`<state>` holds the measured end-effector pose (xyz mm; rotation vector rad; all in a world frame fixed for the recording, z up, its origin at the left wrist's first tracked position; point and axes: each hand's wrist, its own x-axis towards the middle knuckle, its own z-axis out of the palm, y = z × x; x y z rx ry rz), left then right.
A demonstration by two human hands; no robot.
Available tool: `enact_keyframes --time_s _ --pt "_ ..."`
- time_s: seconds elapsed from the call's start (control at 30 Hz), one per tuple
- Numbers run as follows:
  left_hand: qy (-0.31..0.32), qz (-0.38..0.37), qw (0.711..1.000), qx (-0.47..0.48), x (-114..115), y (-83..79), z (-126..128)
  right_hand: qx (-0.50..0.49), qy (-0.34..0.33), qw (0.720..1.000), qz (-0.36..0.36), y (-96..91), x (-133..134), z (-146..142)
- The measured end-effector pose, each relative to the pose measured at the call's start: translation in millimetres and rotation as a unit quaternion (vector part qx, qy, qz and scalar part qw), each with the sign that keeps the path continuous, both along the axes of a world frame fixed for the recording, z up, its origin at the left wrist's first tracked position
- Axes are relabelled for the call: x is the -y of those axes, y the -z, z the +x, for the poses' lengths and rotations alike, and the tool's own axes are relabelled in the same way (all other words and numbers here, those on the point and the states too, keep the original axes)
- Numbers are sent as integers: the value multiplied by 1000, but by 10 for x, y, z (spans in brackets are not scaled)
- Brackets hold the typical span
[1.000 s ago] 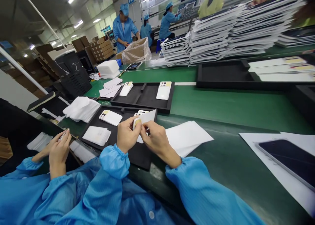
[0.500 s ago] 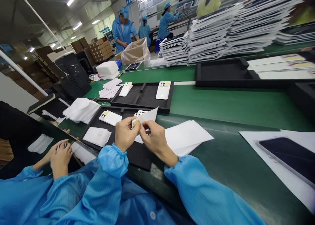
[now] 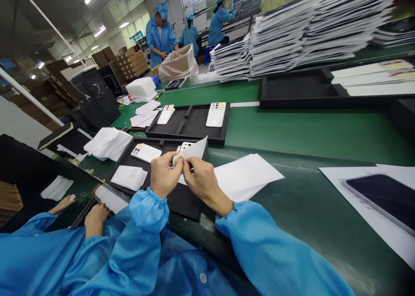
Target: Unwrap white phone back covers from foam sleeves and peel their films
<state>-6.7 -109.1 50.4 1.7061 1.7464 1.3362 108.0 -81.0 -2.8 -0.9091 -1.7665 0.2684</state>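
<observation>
The left hand (image 3: 164,175) and right hand (image 3: 204,181) are both nearly closed, their fingertips pinching a small yellow-tinted film piece (image 3: 177,160) joined to a white backing sheet (image 3: 194,149). Just behind them, a white phone (image 3: 184,146) lies in a black foam tray (image 3: 175,205) on the green worktop (image 3: 324,132). A 2nd white phone (image 3: 145,152) and a stack of white sheets (image 3: 129,177) share the tray. Loose white sheets (image 3: 246,177) lie just right of it.
</observation>
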Motion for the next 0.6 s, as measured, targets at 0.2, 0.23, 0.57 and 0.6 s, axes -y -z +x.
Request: enact_keyframes --time_s 0.2,0.23,0.57,0.6 --pt "-8 10 1000 -29 -21 9 5 4 25 1000 -19 17 15 -42" --pt "-7 10 1000 -26 -23 3 6 -8 19 999 -25 11 13 -41" --pt "9 -22 999 37 -8 -136 -24 -183 -102 964 -165 -67 -29 -21" --pt "9 -27 998 51 -9 -151 -24 -193 -115 958 -176 -80 -33 -13"
